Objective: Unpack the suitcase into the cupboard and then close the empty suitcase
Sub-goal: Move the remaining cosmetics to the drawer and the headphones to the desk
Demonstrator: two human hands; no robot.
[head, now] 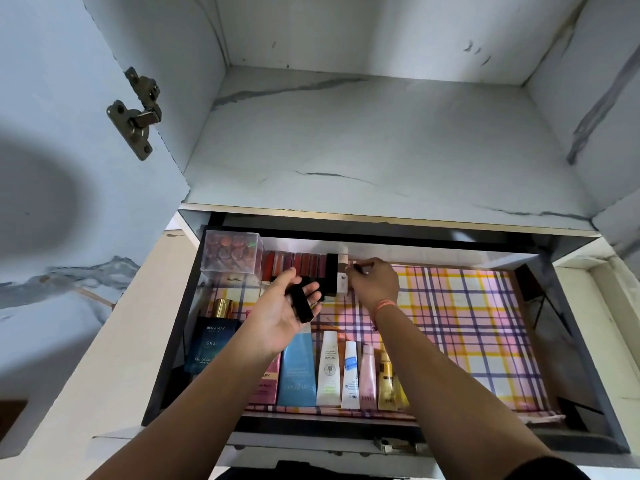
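**Both hands in cupboard drawer, each holding a cosmetic**

The right hand [375, 285] pinches a small lipstick [363, 264] between thumb and curled fingertips, at the back of the drawer [450, 252]. The lipstick's lower end is hidden by the fingers. Just left of those fingertips stand a white bottle [343, 277] and a black case [331, 277], and beyond them a row of lipsticks [298, 268] runs along the back wall. It is unclear whether the held lipstick touches the bottle.

The left hand [277, 317] is palm up, with a black tube [300, 304] lying across palm and fingers. The fingers are loosely curled under it and the thumb is raised beside it. The hand is blurred and hovers above the drawer, near the right hand but apart from it.

Left of the left thumb, in the back corner, is a clear box [231, 251] of round pots. Below the left wrist are a blue perfume [211, 344] and a front row of tubes [349, 372], lying flat. Right of the right hand the plaid liner [467, 323] is bare. The right wrist carries an orange band [386, 304].

Above the fingers is the marbled shelf [381, 140] of the cupboard [381, 29]. The open door [62, 98] with its hinge [138, 112] is far left. The suitcase is out of view.
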